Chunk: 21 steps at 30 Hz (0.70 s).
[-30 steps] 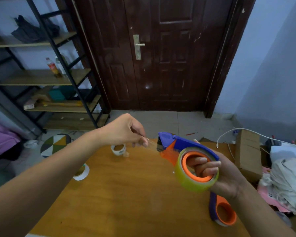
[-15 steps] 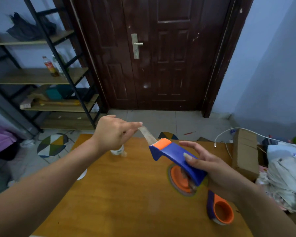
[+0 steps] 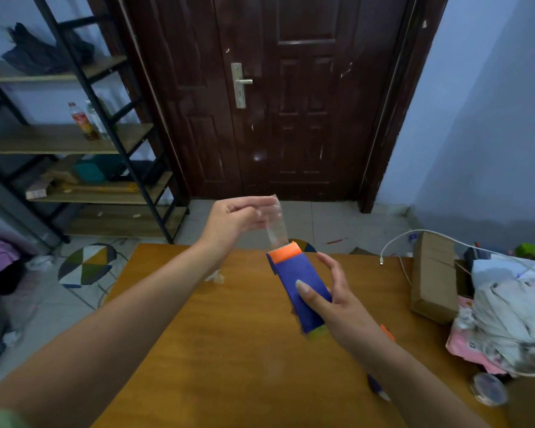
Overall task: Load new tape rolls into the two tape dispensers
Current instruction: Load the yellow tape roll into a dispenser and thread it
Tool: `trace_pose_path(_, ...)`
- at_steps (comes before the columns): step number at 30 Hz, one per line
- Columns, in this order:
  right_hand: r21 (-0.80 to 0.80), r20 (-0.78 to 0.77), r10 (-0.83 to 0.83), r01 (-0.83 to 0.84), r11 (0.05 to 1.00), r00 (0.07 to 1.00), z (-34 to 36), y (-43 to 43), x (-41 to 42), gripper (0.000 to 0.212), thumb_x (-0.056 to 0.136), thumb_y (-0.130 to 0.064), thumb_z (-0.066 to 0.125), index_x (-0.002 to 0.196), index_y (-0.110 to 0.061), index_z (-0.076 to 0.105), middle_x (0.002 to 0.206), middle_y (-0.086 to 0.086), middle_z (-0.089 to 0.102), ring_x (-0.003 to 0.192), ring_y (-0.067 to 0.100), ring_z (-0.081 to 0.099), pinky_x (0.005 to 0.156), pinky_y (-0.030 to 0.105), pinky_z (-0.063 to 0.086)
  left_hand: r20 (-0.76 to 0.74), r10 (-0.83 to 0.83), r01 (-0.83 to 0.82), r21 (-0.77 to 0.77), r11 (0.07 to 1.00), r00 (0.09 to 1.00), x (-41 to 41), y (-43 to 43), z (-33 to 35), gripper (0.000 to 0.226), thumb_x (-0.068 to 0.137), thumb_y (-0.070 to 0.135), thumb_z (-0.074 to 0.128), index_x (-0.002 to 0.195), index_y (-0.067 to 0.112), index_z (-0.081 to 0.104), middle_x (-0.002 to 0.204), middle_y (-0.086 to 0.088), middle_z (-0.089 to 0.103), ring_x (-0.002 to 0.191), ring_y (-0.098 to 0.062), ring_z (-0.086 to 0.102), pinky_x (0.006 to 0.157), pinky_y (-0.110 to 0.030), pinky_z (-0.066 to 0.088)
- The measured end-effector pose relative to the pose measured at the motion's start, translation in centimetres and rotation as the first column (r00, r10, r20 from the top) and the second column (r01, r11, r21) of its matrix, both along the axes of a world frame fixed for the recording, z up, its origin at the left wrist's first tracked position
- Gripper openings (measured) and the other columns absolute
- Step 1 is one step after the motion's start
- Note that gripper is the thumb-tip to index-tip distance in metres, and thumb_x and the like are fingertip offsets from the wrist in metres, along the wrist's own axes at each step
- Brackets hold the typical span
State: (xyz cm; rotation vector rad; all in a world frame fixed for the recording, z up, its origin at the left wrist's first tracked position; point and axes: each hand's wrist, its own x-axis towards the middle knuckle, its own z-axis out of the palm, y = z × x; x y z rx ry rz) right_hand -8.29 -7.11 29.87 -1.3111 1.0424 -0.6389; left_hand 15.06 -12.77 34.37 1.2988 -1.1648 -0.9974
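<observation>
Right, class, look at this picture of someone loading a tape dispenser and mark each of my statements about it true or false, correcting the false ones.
1. The right hand holds the blue tape dispenser above the wooden table. True.
2. The left hand pinches a clear strip of tape that runs from the dispenser's orange end. True.
3. The door behind the table stands wide open. False: it is closed.
4. The cardboard box lies on the floor by the shelves. False: it sits on the table's right side.
5. A bottle with a red label stands on the shelf unit. True.
</observation>
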Motion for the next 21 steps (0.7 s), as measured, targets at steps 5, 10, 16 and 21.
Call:
trace_pose_path(5, -0.044, 0.006, -0.063, 0.064, 0.997, 0.998, -1.9, -0.2, 0.9, 0.061, 0.098, -0.059, 0.053, 0.149, -0.057, 0.021, 0.121, -0.001, 0.071, 0.105, 0.018, 0.073, 0.097, 0.054, 0.058, 0.086, 0.037, -0.023, -0.16, 0.987, 0.996, -5.3, 2.4, -1.8, 0.062, 0.089, 0.007, 0.081, 0.146, 0.02, 0.061, 0.103, -0.002, 0.084, 0.102, -0.018, 0.08, 0.095, -0.034, 0.062)
trace_pose_path(10, -0.019, 0.069, -0.125, 0.127, 0.992, 0.99, -2.6, -0.6, 0.8, 0.051, 0.104, -0.05, 0.048, 0.149, -0.056, 0.025, 0.144, -0.005, 0.055, 0.122, 0.019, 0.062, 0.095, 0.046, 0.059, 0.423, 0.186, -0.026, -0.357, 0.934, 0.887, -7.6, 4.4, -5.1, 0.062, 0.091, 0.012, 0.082, 0.147, 0.023, 0.059, 0.105, 0.012, 0.081, 0.103, 0.003, 0.075, 0.1, -0.02, 0.056)
trace_pose_path(16, 0.079, 0.162, -0.217, 0.206, 0.975, 0.963, -3.3, -1.1, 0.2, 0.047, 0.107, -0.019, 0.044, 0.148, -0.043, 0.038, 0.133, -0.009, 0.058, 0.115, 0.019, 0.064, 0.077, 0.028, 0.06, 0.632, 0.26, 0.104, -0.478, 0.872, 0.73, -8.2, 5.5, -8.5, 0.017, 0.093, 0.011, 0.079, 0.109, 0.016, 0.082, 0.114, 0.004, 0.081, 0.114, -0.005, 0.072, 0.101, -0.034, 0.058)
trace_pose_path(21, 0.204, 0.219, -0.3, 0.257, 0.945, 0.929, -4.5, -1.0, 0.0, 0.047, 0.103, -0.021, 0.046, 0.148, -0.033, 0.046, 0.141, 0.004, 0.061, 0.124, 0.025, 0.064, 0.104, 0.05, 0.055, 0.708, 0.206, 0.148, -0.404, 0.903, 0.675, -8.4, 5.8, -10.0, 0.018, 0.098, 0.023, 0.072, 0.113, 0.019, 0.081, 0.118, 0.006, 0.078, 0.121, -0.01, 0.066, 0.103, -0.037, 0.053)
